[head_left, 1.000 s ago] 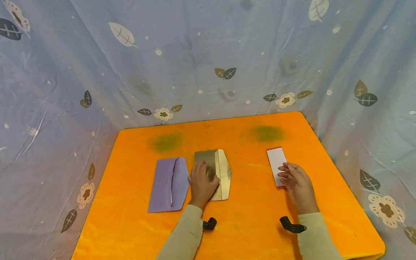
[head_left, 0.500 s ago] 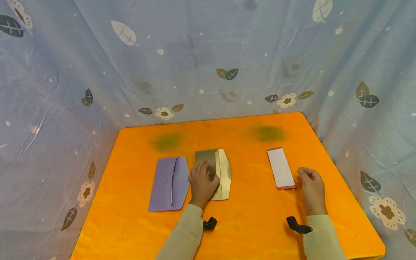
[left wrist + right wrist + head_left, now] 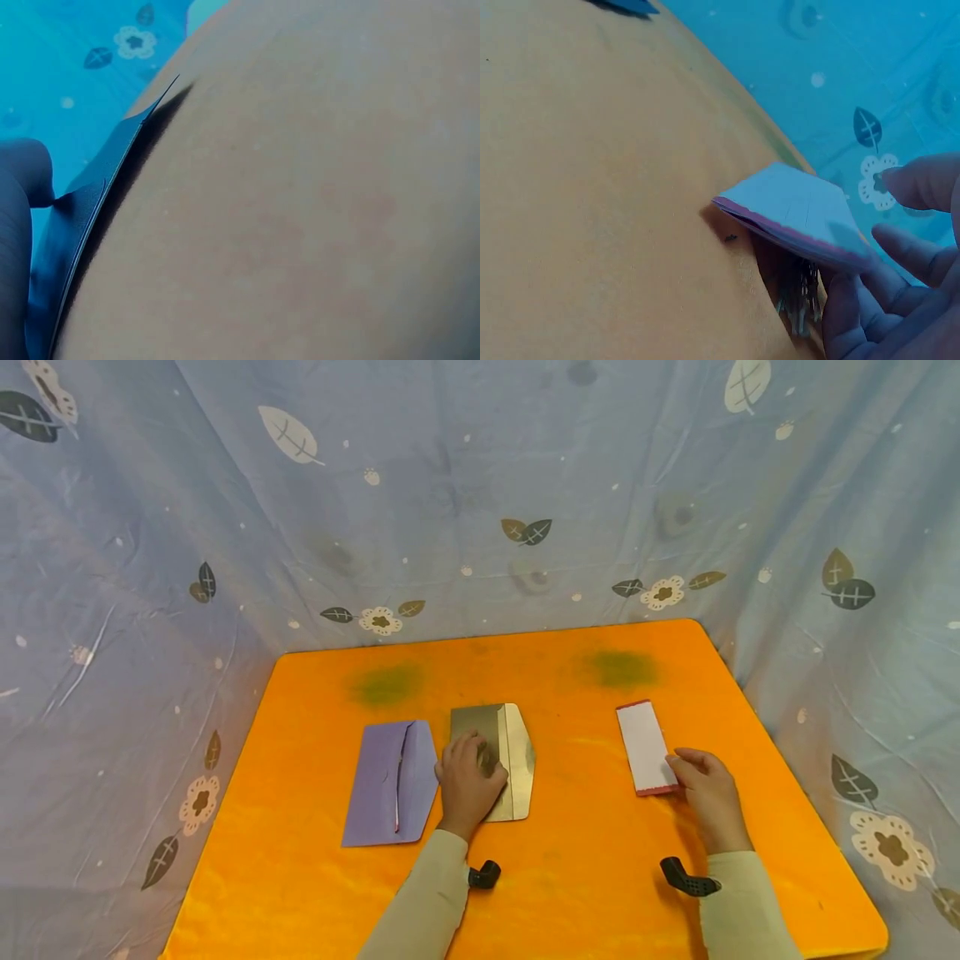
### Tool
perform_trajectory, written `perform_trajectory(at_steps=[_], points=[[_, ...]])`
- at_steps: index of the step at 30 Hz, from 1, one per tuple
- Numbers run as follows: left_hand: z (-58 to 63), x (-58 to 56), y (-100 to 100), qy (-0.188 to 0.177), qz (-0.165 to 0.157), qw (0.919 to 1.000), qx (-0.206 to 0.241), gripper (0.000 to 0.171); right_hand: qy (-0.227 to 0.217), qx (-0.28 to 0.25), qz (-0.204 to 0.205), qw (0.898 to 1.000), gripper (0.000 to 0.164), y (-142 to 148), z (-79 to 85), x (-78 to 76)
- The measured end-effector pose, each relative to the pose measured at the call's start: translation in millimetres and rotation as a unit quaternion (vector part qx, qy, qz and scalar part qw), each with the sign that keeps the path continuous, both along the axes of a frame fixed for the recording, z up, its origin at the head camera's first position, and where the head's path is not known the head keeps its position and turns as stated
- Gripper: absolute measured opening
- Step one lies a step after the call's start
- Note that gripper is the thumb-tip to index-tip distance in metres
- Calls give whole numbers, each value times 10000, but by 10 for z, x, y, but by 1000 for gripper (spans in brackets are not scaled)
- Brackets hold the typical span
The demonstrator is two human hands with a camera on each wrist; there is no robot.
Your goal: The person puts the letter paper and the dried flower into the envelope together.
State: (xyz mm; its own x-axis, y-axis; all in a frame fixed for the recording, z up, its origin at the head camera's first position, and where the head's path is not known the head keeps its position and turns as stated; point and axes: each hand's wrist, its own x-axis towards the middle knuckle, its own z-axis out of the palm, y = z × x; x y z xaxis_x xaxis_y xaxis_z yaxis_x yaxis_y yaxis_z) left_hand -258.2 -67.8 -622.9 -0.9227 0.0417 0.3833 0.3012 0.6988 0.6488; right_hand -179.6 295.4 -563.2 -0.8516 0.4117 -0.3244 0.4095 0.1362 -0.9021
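A gold envelope [image 3: 520, 764] lies on the orange table with its flap unfolded to the right. My left hand [image 3: 468, 781] grips it from above, fingers bent over its body and thumb by the flap fold; its edge [image 3: 79, 225] stands off the table in the left wrist view. On the right is a narrow white card [image 3: 645, 747] with red ends, layered in the right wrist view. My right hand [image 3: 708, 793] holds the card by its near right corner, fingers under the edge. Thin strands [image 3: 801, 296] hang beneath the card. What they belong to is hidden.
Left of the gold envelope lies a purple envelope [image 3: 372, 785] with its flap out and a thin pale edge showing in its slit. Patterned blue curtains [image 3: 450, 493] surround the back and sides of the table [image 3: 585, 877]. A black wrist mount [image 3: 686, 881] juts from each sleeve.
My right hand has drawn off the card to the right, then come back to its near right corner. The left hand keeps its place on the gold envelope.
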Motion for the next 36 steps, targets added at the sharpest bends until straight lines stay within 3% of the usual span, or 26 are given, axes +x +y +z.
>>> perform_trajectory(at_steps=[8,21,27,36], points=[[-8,7,5,-74,17,10000,-57,44,174,-31,225,9996,58,-49,7,-49],[-7,6,15,130,20,9999,-67,42,287,303,501,9979,51,-108,-9,-111],[-20,-8,21,221,17,9997,-55,42,477,-60,372,9982,50,-137,8,-121],[-4,-4,10,218,18,9998,-35,43,594,-736,512,9942,58,-153,-40,-136]])
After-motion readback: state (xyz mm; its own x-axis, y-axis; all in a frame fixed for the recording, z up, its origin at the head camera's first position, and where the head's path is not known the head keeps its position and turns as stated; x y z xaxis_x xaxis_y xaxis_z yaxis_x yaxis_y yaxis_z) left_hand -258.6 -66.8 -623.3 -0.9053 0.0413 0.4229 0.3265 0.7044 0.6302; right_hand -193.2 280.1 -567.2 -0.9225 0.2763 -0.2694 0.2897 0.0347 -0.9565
